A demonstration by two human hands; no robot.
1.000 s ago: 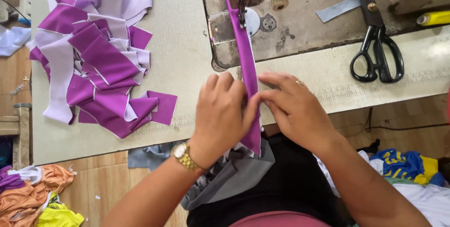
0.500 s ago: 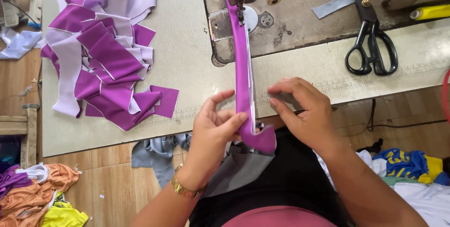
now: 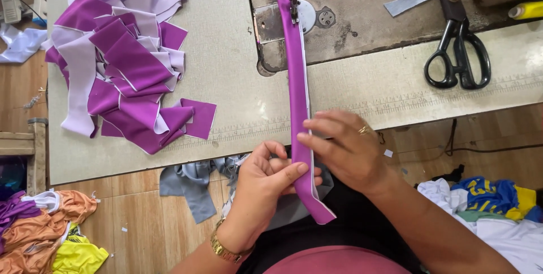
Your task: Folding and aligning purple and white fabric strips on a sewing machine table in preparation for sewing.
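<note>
While the purple fabric strip (image 3: 298,110) runs from the person's lap up across the table edge to the needle of the sewing machine (image 3: 294,2), both hands work its near end. The left hand (image 3: 266,186) is curled shut, thumb and fingers pinching the strip's lower part just above its rounded tail, with grey cloth (image 3: 195,180) bunched underneath. Just beyond it, the right hand (image 3: 348,149), wearing a ring, lies half open with flat fingers pressing the strip's right edge against the table (image 3: 237,82) rim. To feed well here, it seems wise to keep the folded edges aligned, hold the strip taut and straight toward the presser foot, and let the fingers guide rather than drag. Farther left on the table sits a heap of purple and lilac cut pieces (image 3: 121,59). Farther right, black scissors (image 3: 458,48) lie near a grey scrap (image 3: 410,0), and a yellow object (image 3: 526,10) shows at the frame's edge. Loose garments (image 3: 486,206) lie on the floor.
</note>
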